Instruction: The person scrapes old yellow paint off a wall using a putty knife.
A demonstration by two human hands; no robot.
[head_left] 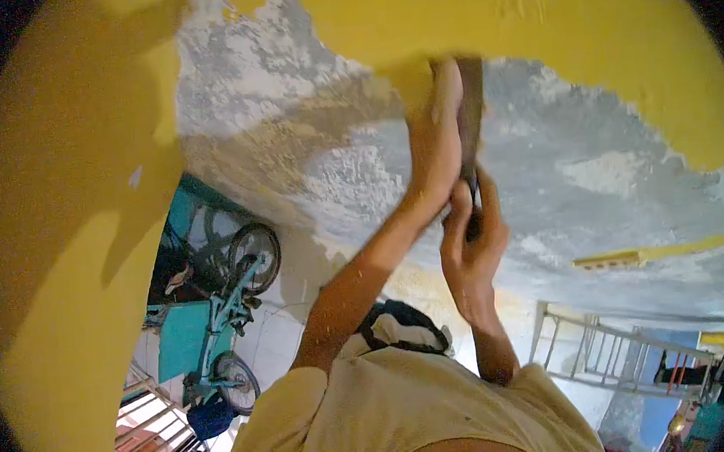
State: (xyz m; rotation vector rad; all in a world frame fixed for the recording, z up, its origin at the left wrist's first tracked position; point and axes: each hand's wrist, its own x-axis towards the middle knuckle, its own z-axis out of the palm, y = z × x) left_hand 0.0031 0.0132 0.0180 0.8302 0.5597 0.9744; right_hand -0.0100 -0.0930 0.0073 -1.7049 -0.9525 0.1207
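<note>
A long dark flat-bladed tool (pixel 472 115) stands nearly upright against the wall (pixel 358 175), where yellow paint gives way to bare grey and whitish plaster. My left hand (pixel 439 126) presses along the tool's upper part, slightly blurred, its fingers partly hidden. Lower down, my right hand (pixel 475 234) is closed around the tool's lower end. The tool's exact kind cannot be made out. Its upper end touches or nearly touches the border between yellow paint and bare plaster.
At the lower left are a teal bicycle (pixel 220 314) and a barred metal piece (pixel 162 437). A whitish metal ladder-like frame (pixel 601 347) lies at the lower right. A yellow strip (pixel 653 251) crosses the grey plaster. Dark cloth (pixel 404 325) shows beyond my shirt.
</note>
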